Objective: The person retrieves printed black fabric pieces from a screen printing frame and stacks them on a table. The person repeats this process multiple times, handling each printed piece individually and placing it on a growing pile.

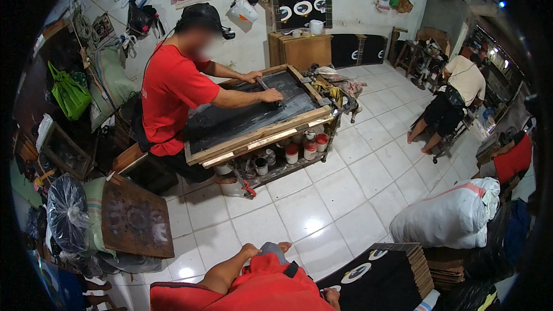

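Note:
My left hand [250,251] lies against the grey shorts [273,249] at my leg, near the lower middle of the view. Its fingers are too small to make out. Low in the picture, my right hand [332,296] is partly hidden by my red shirt [271,288]. It is beside the near edge of a stack of black panels [380,276] with white oval prints. Whether it grips a panel cannot be seen.
A co-worker in red [178,89] holds a bar with both hands over a wooden-framed screen [259,138]. Paint pots [292,152] stand beneath it. Another person [461,89] bends over at the right. A white sack [446,216] lies near the panels; a stained board [137,217] leans left.

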The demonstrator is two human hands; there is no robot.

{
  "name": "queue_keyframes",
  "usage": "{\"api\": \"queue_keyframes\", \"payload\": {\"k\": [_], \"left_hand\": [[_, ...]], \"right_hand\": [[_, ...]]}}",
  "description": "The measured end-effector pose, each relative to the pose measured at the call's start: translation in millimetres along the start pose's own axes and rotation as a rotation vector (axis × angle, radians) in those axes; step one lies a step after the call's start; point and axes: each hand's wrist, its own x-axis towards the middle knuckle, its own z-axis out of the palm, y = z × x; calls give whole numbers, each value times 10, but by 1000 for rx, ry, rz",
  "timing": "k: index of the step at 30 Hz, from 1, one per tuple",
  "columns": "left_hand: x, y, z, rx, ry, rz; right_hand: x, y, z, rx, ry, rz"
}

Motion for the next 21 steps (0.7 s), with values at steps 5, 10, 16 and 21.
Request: {"api": "queue_keyframes", "payload": {"k": [5,10,16,21], "left_hand": [[3,-77,3,2,5,-24],[13,-75,26,-75,-5,-53],[157,-86,89,77,-4,42],[171,-114,97,-38,8,9]], "right_hand": [[54,68,-31,-285,-40,-124],[109,131,-29,-195,-42,-226],[91,-56,-63,144,-40,45],[20,-175,-45,27,-23,-26]]}}
